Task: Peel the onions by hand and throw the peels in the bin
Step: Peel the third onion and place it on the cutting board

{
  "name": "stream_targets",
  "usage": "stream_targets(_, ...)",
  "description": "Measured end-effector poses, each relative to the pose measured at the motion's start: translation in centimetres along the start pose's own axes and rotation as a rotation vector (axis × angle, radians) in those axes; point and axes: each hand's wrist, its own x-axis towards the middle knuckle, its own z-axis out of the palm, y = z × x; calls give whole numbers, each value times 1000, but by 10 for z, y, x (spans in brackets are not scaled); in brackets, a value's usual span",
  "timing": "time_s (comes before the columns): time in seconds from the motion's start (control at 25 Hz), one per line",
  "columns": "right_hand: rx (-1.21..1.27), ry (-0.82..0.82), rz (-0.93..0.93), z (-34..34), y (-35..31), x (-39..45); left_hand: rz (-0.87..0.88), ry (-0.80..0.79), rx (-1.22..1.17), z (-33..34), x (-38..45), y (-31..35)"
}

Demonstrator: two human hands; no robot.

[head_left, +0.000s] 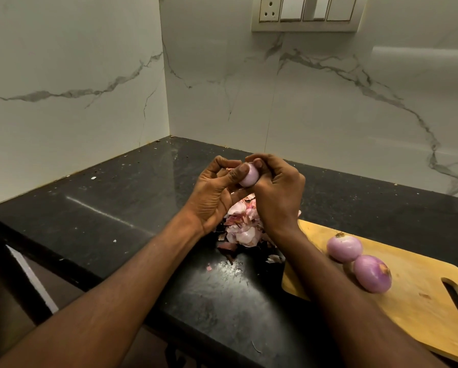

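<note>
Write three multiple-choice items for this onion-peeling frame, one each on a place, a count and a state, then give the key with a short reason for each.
1. Where does the pile of peels lie?
A. On the cutting board
B. On the black counter, left of the board
C. In a bin

2. How many onions rest on the cutting board?
A. One
B. Two
C. Four

3. What is the state of the onion in the hands?
A. Lying untouched on the counter
B. Cut in half
C. Held up between both hands

Key:
1 B: the peels sit on the black counter beneath the hands, off the board's left edge, and no bin is in view.
2 B: the farther onion and the nearer onion lie side by side on the wood.
3 C: the left hand and the right hand both grip it above the counter.
</note>
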Motion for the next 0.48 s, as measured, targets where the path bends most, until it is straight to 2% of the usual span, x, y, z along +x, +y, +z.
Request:
stream_targets(0.16, -34, 134, 190, -9, 13, 14, -28, -3, 61, 3, -2, -7)
stream_targets(0.24, 44, 99, 276, -12, 18, 14, -55, 23, 36, 3, 0, -7)
stream_targets(0.48, 139, -110, 335, -7, 11, 13, -37, 131, -51, -3, 6, -4)
